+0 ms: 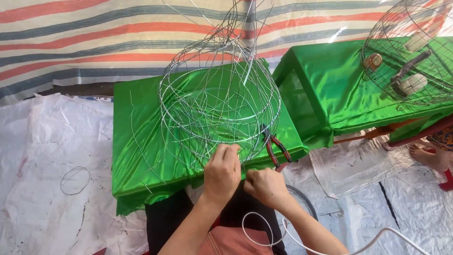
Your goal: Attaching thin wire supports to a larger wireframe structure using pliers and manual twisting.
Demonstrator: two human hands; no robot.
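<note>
A round cage of thin silver wire [219, 101] stands on a table draped in shiny green cloth [141, 156]. My left hand [222, 172] grips the cage's near bottom rim with fingers curled around the wires. Just to its right, my right hand [265, 185] is closed, pinching a wire at the same rim. Pliers with red and black handles [276, 148] lie on the green cloth right above my right hand, untouched.
A second green-draped table [330, 89] stands at the right with another wire cage [410, 47] on it. A wire loop [74, 180] lies on the white plastic sheet at left. Another person's bare foot [430, 156] shows at far right. A white cable [302, 238] crosses my lap.
</note>
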